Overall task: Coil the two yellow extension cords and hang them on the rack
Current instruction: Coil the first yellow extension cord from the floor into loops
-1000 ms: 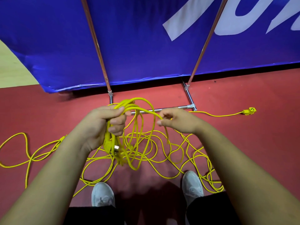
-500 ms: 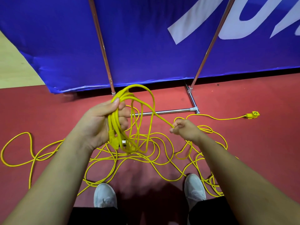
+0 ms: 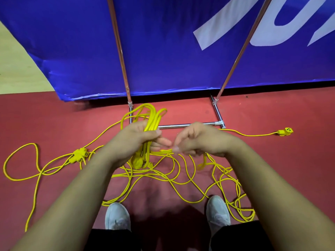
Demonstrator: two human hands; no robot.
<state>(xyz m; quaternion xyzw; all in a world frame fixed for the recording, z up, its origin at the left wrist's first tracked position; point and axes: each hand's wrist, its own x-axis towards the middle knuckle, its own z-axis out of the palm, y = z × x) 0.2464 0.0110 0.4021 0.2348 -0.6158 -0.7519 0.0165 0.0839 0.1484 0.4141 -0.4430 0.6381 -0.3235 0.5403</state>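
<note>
My left hand (image 3: 134, 140) is closed around a bundle of yellow cord loops (image 3: 151, 118) that stick up above my fist, with a plug end hanging below it. My right hand (image 3: 197, 140) sits just to the right, fingers curled on a strand of the same yellow cord, blurred near the fingertips. The loose remainder of the cord (image 3: 174, 178) lies tangled on the red floor between and around my feet. A yellow multi-socket end (image 3: 79, 154) lies at the left, another socket end (image 3: 285, 131) at the far right. The rack's metal base bar (image 3: 188, 125) and two uprights stand just beyond my hands.
A blue banner (image 3: 163, 51) hangs behind the rack uprights (image 3: 119, 51). My two grey shoes (image 3: 117, 216) stand on the red floor among the strands. A pale floor strip (image 3: 16, 69) shows at the upper left.
My right hand has come in from the lower right toward my left hand, bringing another length of cord to the bundle. The loops above my left fist are tighter and narrower.
</note>
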